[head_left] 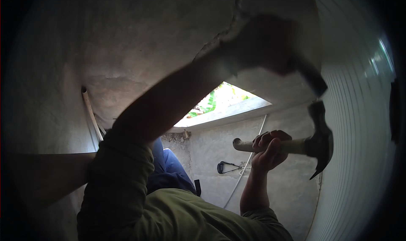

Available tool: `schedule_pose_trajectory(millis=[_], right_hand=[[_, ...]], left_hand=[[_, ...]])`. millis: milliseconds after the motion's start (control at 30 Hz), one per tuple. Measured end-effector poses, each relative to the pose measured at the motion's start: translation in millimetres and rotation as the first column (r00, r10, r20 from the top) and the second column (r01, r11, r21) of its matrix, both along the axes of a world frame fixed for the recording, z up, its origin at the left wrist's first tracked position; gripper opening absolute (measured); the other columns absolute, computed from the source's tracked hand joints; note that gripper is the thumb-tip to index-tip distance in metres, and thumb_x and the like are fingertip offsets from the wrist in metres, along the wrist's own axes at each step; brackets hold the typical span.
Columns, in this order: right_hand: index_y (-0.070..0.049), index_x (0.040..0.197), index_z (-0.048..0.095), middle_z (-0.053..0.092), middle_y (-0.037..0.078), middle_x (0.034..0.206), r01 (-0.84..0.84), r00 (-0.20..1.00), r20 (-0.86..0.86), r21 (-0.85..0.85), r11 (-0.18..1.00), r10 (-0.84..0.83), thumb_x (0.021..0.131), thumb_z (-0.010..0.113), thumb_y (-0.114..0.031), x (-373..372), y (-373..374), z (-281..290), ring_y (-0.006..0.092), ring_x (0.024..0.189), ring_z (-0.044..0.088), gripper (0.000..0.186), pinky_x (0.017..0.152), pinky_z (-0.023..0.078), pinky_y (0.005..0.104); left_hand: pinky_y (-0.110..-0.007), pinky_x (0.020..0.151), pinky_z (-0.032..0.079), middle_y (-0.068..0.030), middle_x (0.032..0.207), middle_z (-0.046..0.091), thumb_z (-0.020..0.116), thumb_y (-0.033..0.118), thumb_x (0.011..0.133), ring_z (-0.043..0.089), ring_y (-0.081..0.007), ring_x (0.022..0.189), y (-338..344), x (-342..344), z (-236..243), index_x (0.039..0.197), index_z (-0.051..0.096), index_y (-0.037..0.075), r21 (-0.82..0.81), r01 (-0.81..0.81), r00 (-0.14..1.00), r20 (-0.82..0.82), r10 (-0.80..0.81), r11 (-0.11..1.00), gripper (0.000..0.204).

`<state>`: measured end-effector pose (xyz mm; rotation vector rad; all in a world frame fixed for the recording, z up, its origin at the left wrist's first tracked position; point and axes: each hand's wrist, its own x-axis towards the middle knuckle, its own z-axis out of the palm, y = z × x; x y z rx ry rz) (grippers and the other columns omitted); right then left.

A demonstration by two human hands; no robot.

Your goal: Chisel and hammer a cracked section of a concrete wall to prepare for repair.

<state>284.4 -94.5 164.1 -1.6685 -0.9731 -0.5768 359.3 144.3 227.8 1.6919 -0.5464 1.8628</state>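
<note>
My right hand (272, 150) is wrapped round the pale yellowish handle of a claw hammer (323, 141). The dark hammer head lies to the right of the hand, its striking face up and its curved claw pointing down. Across the upper middle reaches my left arm, ending in my left hand (270, 44), a closed fist in shadow, slightly blurred. From that fist a short dark bar-shaped tool (312, 77) sticks out down to the right. Its end is just above the hammer's striking face, with a small gap showing. The fist hides the rest of the tool, so its kind is unclear.
A grey plastered wall (139, 42) with a long crack fills the top. White ribbed panelling (359, 114) runs down the right. A bright window opening (224, 101) lies behind my left arm. A pipe (89, 110) leans at the left; a thin pole (241, 177) and black strap (224, 168) are behind.
</note>
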Motion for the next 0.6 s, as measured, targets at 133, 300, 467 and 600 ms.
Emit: schedule_pose_trajectory(millis=[133, 300, 467, 600], right_hand=[[0.002, 0.097, 0.05, 0.045, 0.003, 0.061, 0.098, 0.984, -0.15, 0.026, 0.995, -0.094, 0.087, 0.053, -0.011, 1, -5, -15, 0.0094, 0.045, 0.042, 0.017, 0.038, 0.037, 0.0239], [0.005, 0.103, 0.055, 0.056, 0.004, 0.084, 0.08, 0.934, -0.338, -0.132, 0.988, -0.12, 0.085, 0.056, -0.007, 18, 2, -56, 0.0101, 0.073, 0.053, 0.022, 0.065, 0.044, 0.0245], [0.003, 0.11, 0.052, 0.059, 0.005, 0.09, 0.013, 0.786, -0.608, -0.164, 0.986, -0.111, 0.086, 0.06, -0.015, 23, -3, -73, 0.0117, 0.077, 0.058, 0.032, 0.067, 0.047, 0.0256], [0.003, 0.108, 0.053, 0.059, 0.005, 0.084, -0.149, 0.561, -0.825, -0.018, 0.989, 0.069, 0.087, 0.06, -0.016, 27, -6, -97, 0.0119, 0.07, 0.056, 0.029, 0.061, 0.047, 0.0264]], left_hand=[[-0.033, 0.05, 0.042, -0.0043, 0.063, 0.054, 0.067, 0.022, 0.077, 0.054, -0.0222, 0.053, -67, -30, -37, 0.07, 0.056, 0.006, -0.394, 0.441, 0.878, 0.003, -0.479, 0.806, 0.02], [-0.03, 0.056, 0.044, -0.0043, 0.069, 0.06, 0.062, 0.031, 0.087, 0.057, -0.0113, 0.062, -117, -49, -106, 0.089, 0.06, 0.001, -0.943, 0.263, 0.313, -0.118, -0.943, 0.205, 0.03], [-0.03, 0.063, 0.045, -0.0058, 0.076, 0.059, 0.059, 0.043, 0.086, 0.056, -0.0131, 0.069, -116, -55, -120, 0.091, 0.057, 0.0, -0.943, 0.126, 0.268, -0.268, -0.925, 0.309, 0.043], [-0.034, 0.076, 0.044, -0.0145, 0.094, 0.055, 0.072, 0.041, 0.076, 0.056, -0.0207, 0.088, -112, -81, -147, 0.097, 0.055, -0.003, -0.831, 0.087, 0.331, -0.496, -0.803, 0.549, 0.052]])
